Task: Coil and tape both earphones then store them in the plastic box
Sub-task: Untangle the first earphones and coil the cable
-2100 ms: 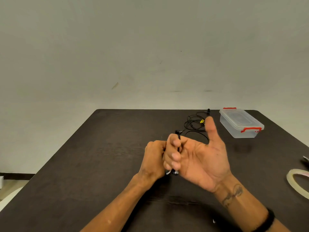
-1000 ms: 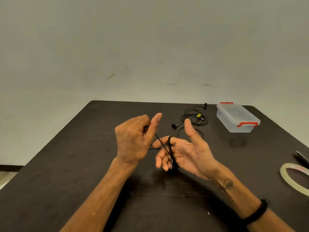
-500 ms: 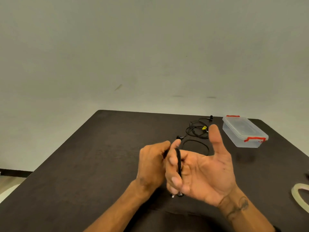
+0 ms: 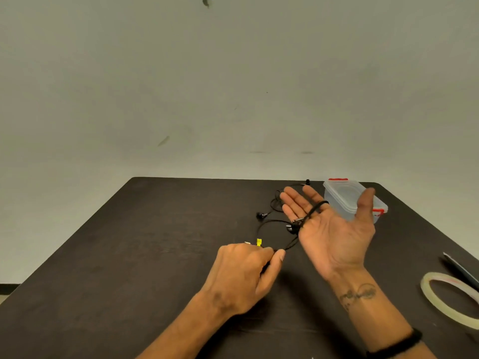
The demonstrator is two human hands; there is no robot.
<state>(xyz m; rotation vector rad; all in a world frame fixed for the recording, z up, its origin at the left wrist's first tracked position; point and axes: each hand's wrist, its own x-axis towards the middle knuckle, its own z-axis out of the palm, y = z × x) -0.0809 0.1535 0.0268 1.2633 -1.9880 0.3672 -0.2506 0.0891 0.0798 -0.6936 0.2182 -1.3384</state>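
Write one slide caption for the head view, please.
Left hand pinches the earphone cable wound around the open right hand.

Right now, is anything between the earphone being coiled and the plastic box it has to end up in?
Nothing on the table blocks the way, but the plastic box has its lid on, red clips at both ends. The earphone cable is looped over the open right hand; the left hand pinches its free end.

Both forearms bare, no sleeves in view. Right forearm (image 4: 363,304): dark tattoo on the inner wrist, rounded motif, detail not legible. Black band (image 4: 396,344) around it further up. Left hand (image 4: 243,275), right hand (image 4: 329,234): no rings seen.
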